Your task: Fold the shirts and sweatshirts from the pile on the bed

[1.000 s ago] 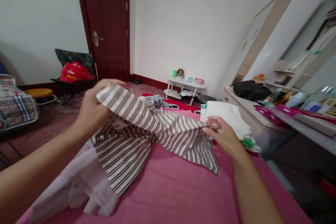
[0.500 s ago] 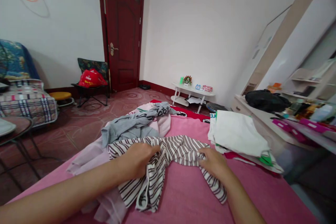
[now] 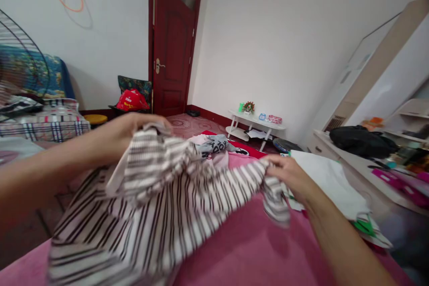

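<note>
Here, we are gripping the brown-and-white striped fabric garment [image 3: 167, 196], left hand [image 3: 129, 132] and right hand [image 3: 288, 176] apart, so it is hanging spread above the pink bedsheet [image 3: 241, 250].

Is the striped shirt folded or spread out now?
Spread, not folded: the striped shirt hangs stretched between the left hand and right hand, above the pink bed.

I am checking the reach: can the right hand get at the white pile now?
Probably yes: the white pile lies close beside the right hand with nothing between them. However, that hand is gripping the striped cloth, which it would have to release or carry along.
</note>
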`<state>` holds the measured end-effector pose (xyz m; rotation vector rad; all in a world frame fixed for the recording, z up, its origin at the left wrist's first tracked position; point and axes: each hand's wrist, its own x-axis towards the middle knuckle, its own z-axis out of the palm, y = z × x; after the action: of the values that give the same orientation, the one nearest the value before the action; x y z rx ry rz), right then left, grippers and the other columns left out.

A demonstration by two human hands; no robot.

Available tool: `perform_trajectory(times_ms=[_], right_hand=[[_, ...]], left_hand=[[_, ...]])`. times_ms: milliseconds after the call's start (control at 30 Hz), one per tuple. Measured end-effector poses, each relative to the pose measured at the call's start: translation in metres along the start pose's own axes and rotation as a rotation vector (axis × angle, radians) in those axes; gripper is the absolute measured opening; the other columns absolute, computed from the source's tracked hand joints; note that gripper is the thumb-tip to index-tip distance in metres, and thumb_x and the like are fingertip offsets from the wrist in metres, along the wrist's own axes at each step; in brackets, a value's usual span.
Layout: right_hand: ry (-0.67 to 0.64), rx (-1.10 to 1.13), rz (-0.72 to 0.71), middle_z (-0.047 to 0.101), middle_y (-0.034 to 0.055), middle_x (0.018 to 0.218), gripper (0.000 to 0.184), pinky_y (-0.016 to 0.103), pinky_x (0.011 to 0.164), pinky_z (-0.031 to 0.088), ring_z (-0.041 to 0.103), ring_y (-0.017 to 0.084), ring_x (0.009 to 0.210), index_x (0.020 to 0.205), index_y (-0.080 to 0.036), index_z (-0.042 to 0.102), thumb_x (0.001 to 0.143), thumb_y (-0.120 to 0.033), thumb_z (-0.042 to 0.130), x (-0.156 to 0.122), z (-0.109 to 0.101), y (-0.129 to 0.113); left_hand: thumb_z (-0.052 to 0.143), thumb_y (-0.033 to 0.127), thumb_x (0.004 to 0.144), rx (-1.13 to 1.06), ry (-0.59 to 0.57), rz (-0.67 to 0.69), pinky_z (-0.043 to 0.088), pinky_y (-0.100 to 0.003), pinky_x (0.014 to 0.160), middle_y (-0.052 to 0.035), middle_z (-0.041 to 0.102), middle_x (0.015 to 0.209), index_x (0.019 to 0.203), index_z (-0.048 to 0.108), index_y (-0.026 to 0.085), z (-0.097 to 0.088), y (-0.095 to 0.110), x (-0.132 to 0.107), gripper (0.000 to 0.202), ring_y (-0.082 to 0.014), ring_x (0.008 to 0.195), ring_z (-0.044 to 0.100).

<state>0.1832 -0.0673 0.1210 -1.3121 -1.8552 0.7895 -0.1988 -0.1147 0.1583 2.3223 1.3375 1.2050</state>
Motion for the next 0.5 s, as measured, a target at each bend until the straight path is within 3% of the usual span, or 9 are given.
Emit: perform_trajectory(times_ms=[33,100,133,200,267,300,400,500], right_hand=[[0.185,0.023,-0.071,0.068,0.0056,0.087,0.029,0.028,0.067,0.048,0.061,0.018,0.075,0.092,-0.015,0.067,0.067,-0.028,0.058,0.022,-0.001,-0.002],[0.364,0.022,-0.144,0.060,0.0099,0.119,0.052,0.032,0.080,0.049,0.061,0.020,0.093,0.118,-0.019,0.058,0.069,-0.037,0.061,0.059,-0.002,0.000],[0.403,0.006,-0.155,0.052,0.0118,0.130,0.061,0.034,0.086,0.048,0.059,0.021,0.100,0.126,-0.019,0.052,0.069,-0.039,0.062,0.071,0.001,0.005],[0.414,-0.035,-0.135,0.047,0.0144,0.135,0.063,0.039,0.093,0.044,0.057,0.023,0.106,0.127,-0.018,0.050,0.070,-0.041,0.063,0.077,0.018,0.023],[0.344,-0.051,-0.085,0.057,0.0143,0.122,0.050,0.042,0.093,0.045,0.060,0.025,0.101,0.114,-0.016,0.059,0.072,-0.044,0.061,0.060,0.052,0.047],[0.227,-0.033,-0.051,0.059,0.0120,0.118,0.045,0.040,0.092,0.046,0.059,0.024,0.104,0.111,-0.018,0.060,0.075,-0.045,0.059,0.046,0.072,0.059],[-0.058,0.118,0.120,0.064,0.0114,0.103,0.047,0.033,0.070,0.053,0.063,0.023,0.088,0.105,-0.015,0.061,0.074,-0.049,0.062,-0.003,0.135,0.080],[-0.211,0.382,0.262,0.063,0.0083,0.096,0.062,0.026,0.048,0.049,0.063,0.018,0.070,0.120,-0.016,0.052,0.072,-0.053,0.065,-0.042,0.176,0.070]], left_hand=[[0.061,0.039,0.074,0.101,0.103,0.025,0.049,-0.028,0.074,-0.0013,0.066,0.084,0.091,0.065,0.015,-0.007,-0.001,0.013,0.030,-0.0164,0.078,0.060],[0.058,0.028,0.075,0.313,0.212,0.116,0.045,-0.032,0.083,-0.0038,0.063,0.100,0.102,0.064,0.015,-0.009,-0.007,0.031,0.031,-0.0180,0.089,0.058],[0.056,0.022,0.074,0.394,0.191,0.165,0.044,-0.033,0.087,-0.0049,0.059,0.107,0.106,0.063,0.017,-0.003,-0.013,0.033,0.033,-0.0187,0.094,0.056],[0.053,0.012,0.070,0.451,-0.056,0.234,0.043,-0.031,0.089,-0.0060,0.054,0.112,0.109,0.063,0.020,0.023,-0.027,0.022,0.041,-0.0198,0.100,0.053],[0.052,0.009,0.065,0.399,-0.339,0.230,0.043,-0.030,0.088,-0.0048,0.056,0.107,0.108,0.063,0.024,0.059,-0.043,-0.003,0.047,-0.0202,0.098,0.054],[0.054,0.012,0.067,0.371,-0.455,0.219,0.043,-0.030,0.089,-0.0048,0.057,0.107,0.111,0.062,0.025,0.077,-0.049,-0.017,0.047,-0.0210,0.099,0.054],[0.056,0.029,0.077,0.387,-0.400,0.133,0.036,-0.042,0.098,-0.0072,0.054,0.117,0.118,0.057,0.025,0.112,-0.059,-0.050,0.042,-0.0269,0.110,0.048],[0.055,0.054,0.080,0.354,-0.401,0.125,0.038,-0.043,0.096,-0.0083,0.054,0.112,0.117,0.058,0.024,0.115,-0.059,-0.052,0.048,-0.0277,0.106,0.049]])
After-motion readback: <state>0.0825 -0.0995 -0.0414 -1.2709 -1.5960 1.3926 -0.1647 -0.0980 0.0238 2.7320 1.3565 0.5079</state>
